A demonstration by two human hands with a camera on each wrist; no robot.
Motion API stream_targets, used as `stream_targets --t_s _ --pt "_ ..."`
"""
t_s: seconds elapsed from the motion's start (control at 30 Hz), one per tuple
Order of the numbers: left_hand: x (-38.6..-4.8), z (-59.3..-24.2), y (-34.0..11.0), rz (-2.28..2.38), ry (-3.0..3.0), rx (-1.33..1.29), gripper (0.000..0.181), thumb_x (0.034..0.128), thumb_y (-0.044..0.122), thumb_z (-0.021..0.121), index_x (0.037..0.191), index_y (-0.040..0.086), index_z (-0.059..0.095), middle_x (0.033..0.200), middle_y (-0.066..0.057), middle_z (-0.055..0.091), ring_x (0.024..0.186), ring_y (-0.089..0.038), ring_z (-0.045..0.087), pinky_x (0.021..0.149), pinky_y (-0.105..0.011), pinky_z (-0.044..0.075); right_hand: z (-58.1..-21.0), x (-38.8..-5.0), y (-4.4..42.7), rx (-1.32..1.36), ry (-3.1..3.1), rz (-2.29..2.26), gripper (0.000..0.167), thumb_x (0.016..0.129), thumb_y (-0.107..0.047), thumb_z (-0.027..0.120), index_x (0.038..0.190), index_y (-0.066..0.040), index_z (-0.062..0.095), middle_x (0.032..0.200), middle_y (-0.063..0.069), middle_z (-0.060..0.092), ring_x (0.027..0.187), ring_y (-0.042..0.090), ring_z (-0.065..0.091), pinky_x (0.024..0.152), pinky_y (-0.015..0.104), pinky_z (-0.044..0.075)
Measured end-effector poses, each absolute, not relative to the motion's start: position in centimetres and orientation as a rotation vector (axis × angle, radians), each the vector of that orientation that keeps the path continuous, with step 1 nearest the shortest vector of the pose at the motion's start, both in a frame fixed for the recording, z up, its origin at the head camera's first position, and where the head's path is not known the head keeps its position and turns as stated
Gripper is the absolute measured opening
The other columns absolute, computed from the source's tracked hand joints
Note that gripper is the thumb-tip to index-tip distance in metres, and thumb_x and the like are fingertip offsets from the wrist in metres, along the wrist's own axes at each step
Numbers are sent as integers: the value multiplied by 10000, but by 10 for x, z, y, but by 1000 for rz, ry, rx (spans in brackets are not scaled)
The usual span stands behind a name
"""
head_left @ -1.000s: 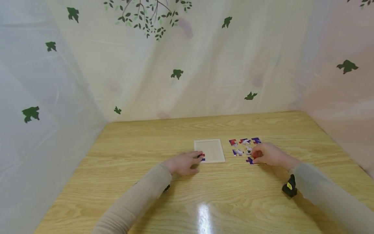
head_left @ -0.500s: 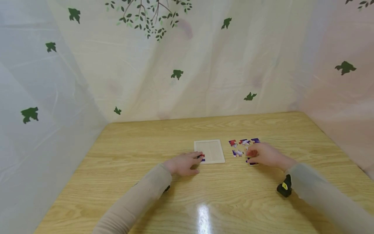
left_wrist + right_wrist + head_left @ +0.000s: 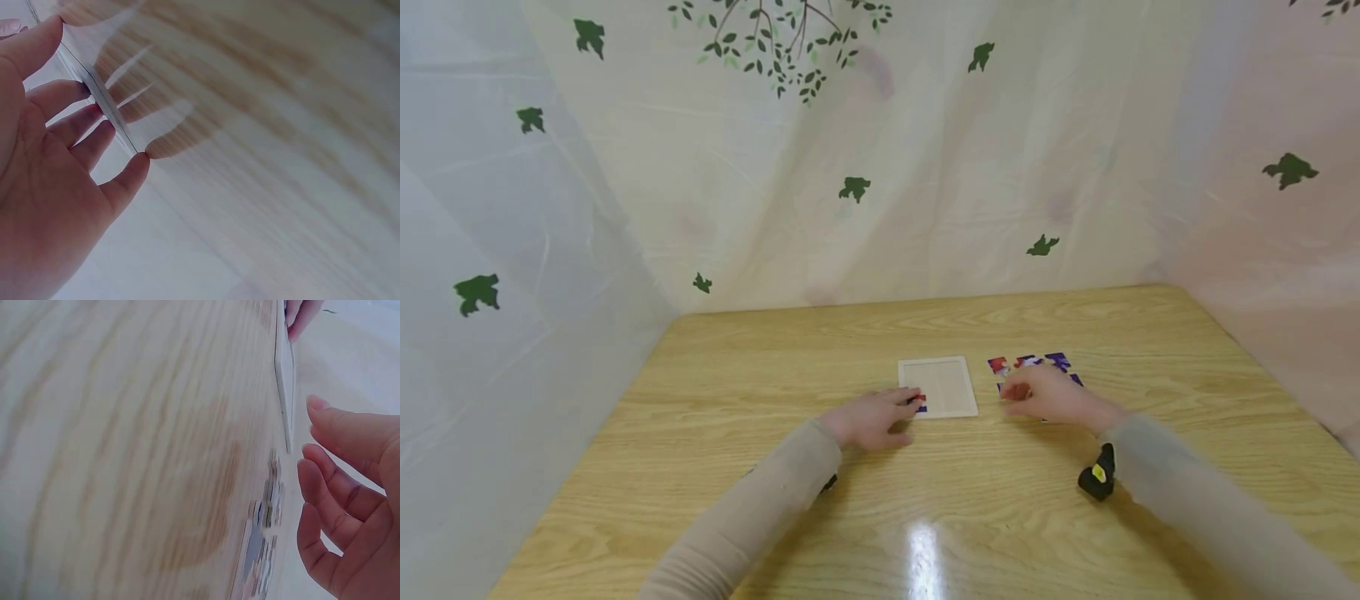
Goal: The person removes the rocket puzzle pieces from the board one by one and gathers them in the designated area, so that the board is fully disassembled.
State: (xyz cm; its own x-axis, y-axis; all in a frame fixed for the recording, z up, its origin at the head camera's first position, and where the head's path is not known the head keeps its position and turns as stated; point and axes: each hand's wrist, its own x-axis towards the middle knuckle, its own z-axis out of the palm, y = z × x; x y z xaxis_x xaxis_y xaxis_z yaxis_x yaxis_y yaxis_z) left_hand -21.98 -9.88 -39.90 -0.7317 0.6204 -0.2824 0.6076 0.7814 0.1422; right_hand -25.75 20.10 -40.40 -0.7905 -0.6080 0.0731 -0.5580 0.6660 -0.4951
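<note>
My left hand (image 3: 868, 419) rests at the near left of a shallow white-rimmed puzzle frame (image 3: 964, 385), its fingers extended. Fingertips touch a red and dark blue jigsaw piece (image 3: 922, 407) in the frame's near left corner and partly cover it. My right hand (image 3: 1043, 395) hovers over the loose jigsaw pieces (image 3: 1056, 360) right of the frame. In the right wrist view its fingers (image 3: 315, 487) are loosely bent and apart from the thumb, with nothing visible between them. The hand hides several pieces in the head view; they appear edge-on below it in the right wrist view.
The wooden table (image 3: 820, 350) extends around the frame on all sides. Behind it hangs a pale curtain (image 3: 925, 242) with green bird and branch prints, which also closes in both sides. A black wrist device (image 3: 1097, 473) sits under the right sleeve.
My right hand has moved left across the loose pieces toward the frame, uncovering pieces on the right and covering others. My left hand has stayed in place on the frame.
</note>
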Motion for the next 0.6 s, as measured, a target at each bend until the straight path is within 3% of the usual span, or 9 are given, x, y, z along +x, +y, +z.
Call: stream_targets --t_s 0.6 --pt "-226 -396 -100 97 2695 994 575 947 333 570 1451 124 388 1551 -94 273 1401 -258 318 1127 -384 305 -403 -267 144 -822 2645 -948 105 878 -176 679 948 -99 686 877 -5 661 785 133 567 728 276 486"
